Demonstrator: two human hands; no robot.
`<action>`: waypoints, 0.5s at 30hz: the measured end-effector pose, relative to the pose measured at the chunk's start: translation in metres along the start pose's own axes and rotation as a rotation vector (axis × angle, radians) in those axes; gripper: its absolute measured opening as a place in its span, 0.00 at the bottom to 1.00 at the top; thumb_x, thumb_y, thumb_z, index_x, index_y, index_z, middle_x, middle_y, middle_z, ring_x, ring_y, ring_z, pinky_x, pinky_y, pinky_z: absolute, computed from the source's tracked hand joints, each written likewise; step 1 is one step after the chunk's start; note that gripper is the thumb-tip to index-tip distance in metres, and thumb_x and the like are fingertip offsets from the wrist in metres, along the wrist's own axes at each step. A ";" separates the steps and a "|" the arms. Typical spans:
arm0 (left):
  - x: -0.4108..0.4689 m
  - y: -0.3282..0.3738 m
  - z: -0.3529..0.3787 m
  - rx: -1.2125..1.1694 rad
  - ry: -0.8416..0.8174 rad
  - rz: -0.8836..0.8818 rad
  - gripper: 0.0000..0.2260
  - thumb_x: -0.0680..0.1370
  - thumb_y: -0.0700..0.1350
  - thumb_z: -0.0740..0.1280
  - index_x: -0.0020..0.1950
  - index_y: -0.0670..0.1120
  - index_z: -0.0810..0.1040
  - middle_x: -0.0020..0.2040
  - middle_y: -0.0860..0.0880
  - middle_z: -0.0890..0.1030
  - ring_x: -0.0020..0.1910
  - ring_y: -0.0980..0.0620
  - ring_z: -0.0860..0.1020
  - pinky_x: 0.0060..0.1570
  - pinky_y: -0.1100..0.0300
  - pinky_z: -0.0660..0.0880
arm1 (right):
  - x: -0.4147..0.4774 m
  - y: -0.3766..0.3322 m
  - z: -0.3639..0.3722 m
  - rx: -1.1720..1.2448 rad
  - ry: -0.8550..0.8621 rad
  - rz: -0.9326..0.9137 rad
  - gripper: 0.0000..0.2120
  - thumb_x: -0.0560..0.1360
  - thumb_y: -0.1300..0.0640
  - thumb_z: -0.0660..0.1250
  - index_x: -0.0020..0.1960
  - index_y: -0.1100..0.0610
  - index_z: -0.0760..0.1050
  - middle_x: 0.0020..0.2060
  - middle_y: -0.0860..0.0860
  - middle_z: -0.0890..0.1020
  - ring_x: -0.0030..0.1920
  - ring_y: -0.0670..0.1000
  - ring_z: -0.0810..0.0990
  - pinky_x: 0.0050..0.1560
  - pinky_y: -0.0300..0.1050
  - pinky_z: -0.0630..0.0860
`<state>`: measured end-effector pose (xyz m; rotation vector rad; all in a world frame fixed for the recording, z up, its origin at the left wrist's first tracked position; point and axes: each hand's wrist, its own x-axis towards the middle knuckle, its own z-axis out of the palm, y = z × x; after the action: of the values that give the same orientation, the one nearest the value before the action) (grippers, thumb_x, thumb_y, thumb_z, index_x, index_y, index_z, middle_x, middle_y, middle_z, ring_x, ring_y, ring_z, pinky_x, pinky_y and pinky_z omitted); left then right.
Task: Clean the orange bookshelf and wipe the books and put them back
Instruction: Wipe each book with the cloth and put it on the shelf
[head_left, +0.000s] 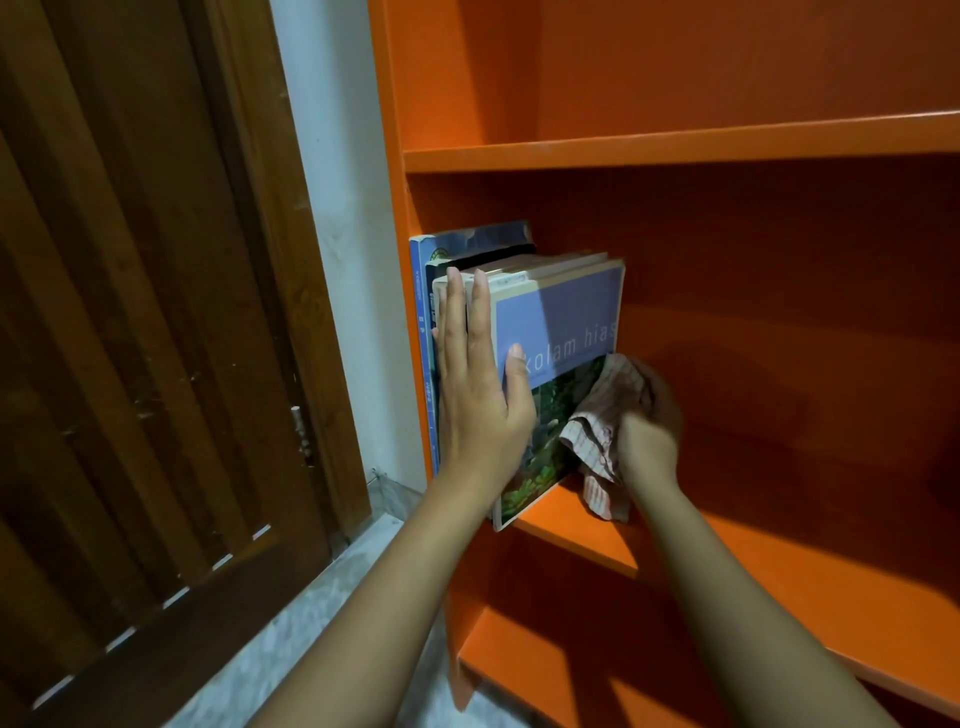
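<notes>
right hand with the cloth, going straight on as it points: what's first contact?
Probably the bookshelf's back panel: the right hand, gripping the cloth, points into bare shelf space beside the books. Depth is unclear.

On the orange bookshelf (675, 148), a row of books (561, 312) stands upright at the left end of the middle shelf. The left hand (478, 384) presses flat against their spines, thumb on the cover reading "kolam hias". Just right, the right hand (649, 426) grips a checked cloth (597, 436) touching that cover. A brown wooden door (145, 312) stands far left.

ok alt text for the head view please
A person's left hand presses flat against a row of upright books at the left end of an orange bookshelf, while the right hand grips a checked cloth beside them. A brown wooden door stands to the left.
</notes>
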<state>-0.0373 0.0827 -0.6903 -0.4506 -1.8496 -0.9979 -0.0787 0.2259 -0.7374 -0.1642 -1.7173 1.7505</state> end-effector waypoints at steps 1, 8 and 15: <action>0.000 0.001 0.000 0.000 -0.001 -0.002 0.28 0.80 0.39 0.59 0.77 0.42 0.50 0.78 0.44 0.50 0.77 0.48 0.47 0.74 0.46 0.52 | -0.001 -0.001 -0.001 -0.001 -0.001 -0.001 0.12 0.80 0.58 0.61 0.62 0.55 0.75 0.58 0.49 0.78 0.56 0.47 0.76 0.53 0.41 0.73; 0.000 0.003 -0.002 -0.027 -0.007 -0.014 0.27 0.80 0.39 0.59 0.77 0.43 0.50 0.78 0.44 0.51 0.77 0.48 0.48 0.75 0.46 0.52 | -0.004 -0.001 -0.009 -0.022 0.014 0.009 0.12 0.80 0.57 0.61 0.62 0.54 0.75 0.54 0.46 0.77 0.54 0.46 0.75 0.50 0.40 0.71; -0.001 0.008 -0.009 0.002 -0.047 -0.052 0.27 0.81 0.41 0.58 0.77 0.45 0.49 0.78 0.47 0.50 0.77 0.52 0.47 0.76 0.50 0.50 | -0.008 -0.008 -0.016 0.015 0.009 0.014 0.12 0.79 0.61 0.61 0.60 0.54 0.76 0.52 0.47 0.78 0.53 0.46 0.75 0.51 0.41 0.71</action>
<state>-0.0264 0.0806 -0.6859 -0.4295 -1.9124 -1.0281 -0.0610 0.2345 -0.7346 -0.1772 -1.7002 1.7693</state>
